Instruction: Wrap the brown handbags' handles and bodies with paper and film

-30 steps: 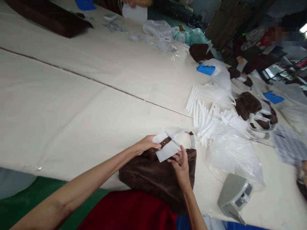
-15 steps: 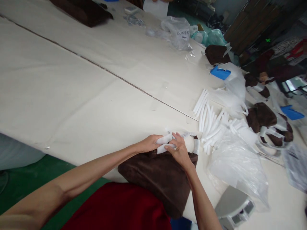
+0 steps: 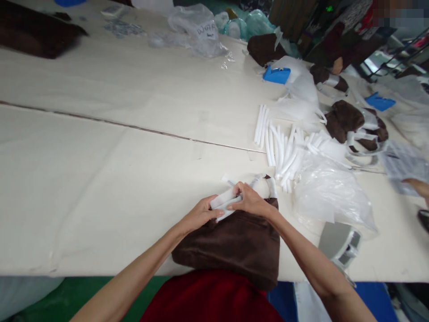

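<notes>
A dark brown handbag (image 3: 231, 246) lies at the table's near edge, against my red top. Just above its upper side, my left hand (image 3: 201, 215) is closed on the left end of a white foam tube (image 3: 223, 198), which looks split lengthwise. My right hand (image 3: 252, 200) pinches the same piece farther right, fingers curled over it. Whether a bag handle runs inside the foam is hidden by my fingers. To the right of my right hand, a handle loop with white wrapping (image 3: 273, 188) stands up from the bag.
Loose white foam tubes (image 3: 283, 150) and a clear plastic bag (image 3: 331, 188) lie to the right, with a grey device (image 3: 338, 243) nearer me. Brown bags (image 3: 345, 118) and a blue piece (image 3: 276, 75) are beyond. A co-worker's hand (image 3: 417, 185) shows at the right edge.
The view has turned and shifted, so the table edge now runs level. My left hand's thumb now lies along the foam tube; both hands stay on it. Another person's hand has appeared at right.
</notes>
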`<control>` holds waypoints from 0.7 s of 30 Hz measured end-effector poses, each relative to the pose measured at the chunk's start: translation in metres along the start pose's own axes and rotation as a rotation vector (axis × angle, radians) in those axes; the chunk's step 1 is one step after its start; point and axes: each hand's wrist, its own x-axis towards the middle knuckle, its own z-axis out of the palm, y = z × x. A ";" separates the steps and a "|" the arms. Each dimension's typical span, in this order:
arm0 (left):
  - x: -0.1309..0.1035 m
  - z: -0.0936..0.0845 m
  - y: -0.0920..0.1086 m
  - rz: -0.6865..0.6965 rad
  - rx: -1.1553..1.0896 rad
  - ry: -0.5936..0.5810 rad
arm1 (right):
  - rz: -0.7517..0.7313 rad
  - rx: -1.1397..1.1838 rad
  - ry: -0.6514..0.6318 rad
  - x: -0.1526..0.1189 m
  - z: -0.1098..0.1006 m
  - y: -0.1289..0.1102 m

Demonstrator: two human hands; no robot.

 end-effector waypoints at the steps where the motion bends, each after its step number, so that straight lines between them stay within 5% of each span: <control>1: 0.000 0.000 0.001 -0.014 -0.007 -0.017 | 0.020 0.068 -0.050 0.004 -0.005 0.002; 6: -0.003 -0.002 0.010 -0.105 0.014 -0.041 | 0.058 0.370 -0.202 0.023 -0.023 0.006; 11: -0.004 -0.007 0.014 -0.157 0.103 -0.032 | 0.172 0.695 -0.561 0.026 -0.022 0.003; 21: -0.007 -0.011 0.008 -0.042 0.382 0.167 | -0.027 0.712 -0.461 0.009 -0.011 0.027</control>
